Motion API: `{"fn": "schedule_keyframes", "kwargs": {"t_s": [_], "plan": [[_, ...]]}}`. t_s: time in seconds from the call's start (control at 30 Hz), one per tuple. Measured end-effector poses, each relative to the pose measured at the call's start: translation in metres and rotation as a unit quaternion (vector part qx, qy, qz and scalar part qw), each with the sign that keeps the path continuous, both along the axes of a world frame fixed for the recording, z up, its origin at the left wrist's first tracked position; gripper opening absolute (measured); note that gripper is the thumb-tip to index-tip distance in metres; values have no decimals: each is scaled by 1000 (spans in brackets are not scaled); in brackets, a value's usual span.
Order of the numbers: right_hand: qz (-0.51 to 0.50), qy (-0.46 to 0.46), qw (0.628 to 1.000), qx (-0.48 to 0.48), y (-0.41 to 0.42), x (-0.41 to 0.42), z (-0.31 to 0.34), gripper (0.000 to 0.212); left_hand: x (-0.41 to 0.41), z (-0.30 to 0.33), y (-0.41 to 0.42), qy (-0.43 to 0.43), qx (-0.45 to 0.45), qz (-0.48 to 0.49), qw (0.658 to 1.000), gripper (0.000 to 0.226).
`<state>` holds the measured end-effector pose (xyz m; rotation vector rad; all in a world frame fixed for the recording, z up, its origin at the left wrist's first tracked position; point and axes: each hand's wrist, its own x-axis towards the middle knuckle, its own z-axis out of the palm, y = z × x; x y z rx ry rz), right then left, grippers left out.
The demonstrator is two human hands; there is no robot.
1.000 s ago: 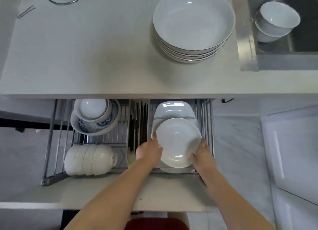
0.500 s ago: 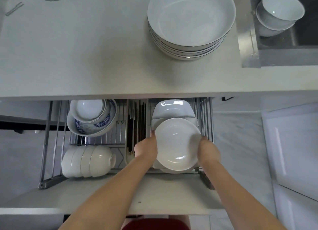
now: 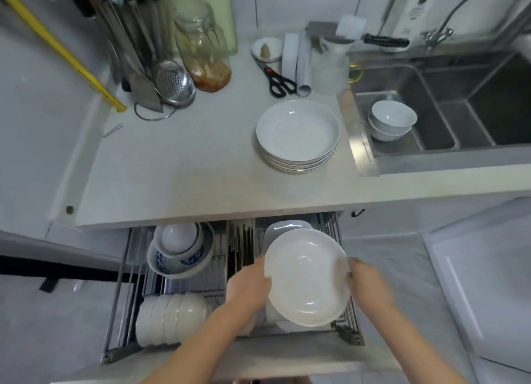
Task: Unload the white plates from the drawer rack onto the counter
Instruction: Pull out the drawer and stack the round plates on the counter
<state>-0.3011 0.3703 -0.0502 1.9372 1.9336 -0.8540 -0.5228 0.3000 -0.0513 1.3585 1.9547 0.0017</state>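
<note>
— Fingers first: how do they lie on the plate?

— The left hand (image 3: 249, 283) grips the left edge of the white plate (image 3: 307, 277), with the thumb curled over the rim. The right hand (image 3: 367, 281) grips the right edge, and its fingers (image 3: 351, 277) are bent around the rim. How the other left fingers lie, I cannot tell; they are hidden behind the plate.

— Where is the plate?

— It is between the two hands, tilted toward the camera, over the right part of the drawer rack (image 3: 349, 333). Behind it one more white dish (image 3: 284, 228) stands in the rack.

— And the rest of the drawer?

— In the left part a white bowl (image 3: 176, 237) sits inside a blue-patterned bowl (image 3: 184, 261). Near the front lies a row of white bowls (image 3: 169, 317) on its side.

— What is on the counter?

— On the counter (image 3: 172, 168) is a stack of white plates (image 3: 298, 135), just beside the sink (image 3: 474, 102). Two bowls (image 3: 392, 120) stand stacked in the sink. Farther back are scissors (image 3: 278, 80), a glass jar (image 3: 205, 46) and a metal strainer (image 3: 173, 82).
</note>
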Motion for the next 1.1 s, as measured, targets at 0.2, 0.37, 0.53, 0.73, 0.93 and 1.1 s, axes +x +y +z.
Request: {"fn": "schedule_keyframes", "kwargs": {"t_s": [0.2,0.37,0.53,0.73,0.93,1.1], "plan": [[-24,56,996,71,10,2,59,17,-12,50,16,-11,85,-11,996,39],[-75,130,979,136,36,-7,102,20,-30,89,50,-28,182,31,982,48],[-120,238,948,174,80,-27,131,31,-48,114,100,-9,209,75,975,38],[-131,255,942,176,148,-50,148,31,-68,133,164,20,219,118,968,28],[-142,266,939,167,212,-68,150,34,-77,136,223,56,212,130,967,30],[-143,257,943,155,241,-75,138,34,-80,124,252,65,200,138,968,32]]}}
